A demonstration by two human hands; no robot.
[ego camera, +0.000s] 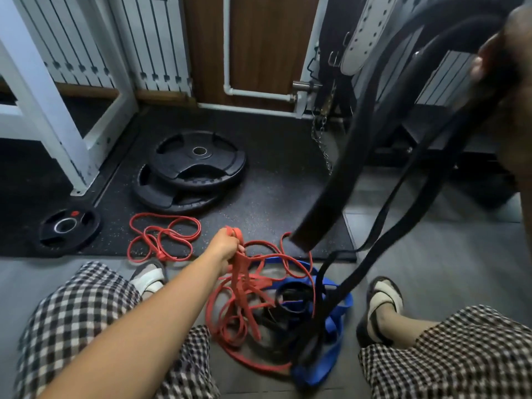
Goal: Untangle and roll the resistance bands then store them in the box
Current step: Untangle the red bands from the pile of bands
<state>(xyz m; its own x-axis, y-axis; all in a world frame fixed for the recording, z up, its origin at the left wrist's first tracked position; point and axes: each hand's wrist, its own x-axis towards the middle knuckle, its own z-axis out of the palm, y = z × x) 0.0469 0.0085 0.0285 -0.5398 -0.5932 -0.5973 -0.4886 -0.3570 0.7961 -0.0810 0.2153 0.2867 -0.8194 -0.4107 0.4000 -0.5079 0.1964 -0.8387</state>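
Note:
A tangled heap of resistance bands lies on the floor between my feet: red bands (244, 300), a wide blue band (331, 332) and black bands (290, 298). My left hand (227, 249) grips a bunch of the red bands and holds it up above the heap. My right hand (501, 61), raised close to the camera at the upper right, grips black bands (339, 168) that hang down in long loops into the heap. A separate thin red band (161, 237) lies looped on the dark mat to the left. No box is in view.
Two large black weight plates (193, 168) are stacked on the rubber mat ahead, with a small plate (67, 226) to the left. A white rack frame (57, 125) stands at left. A chain (322, 139) and a perforated belt (365, 30) hang at right.

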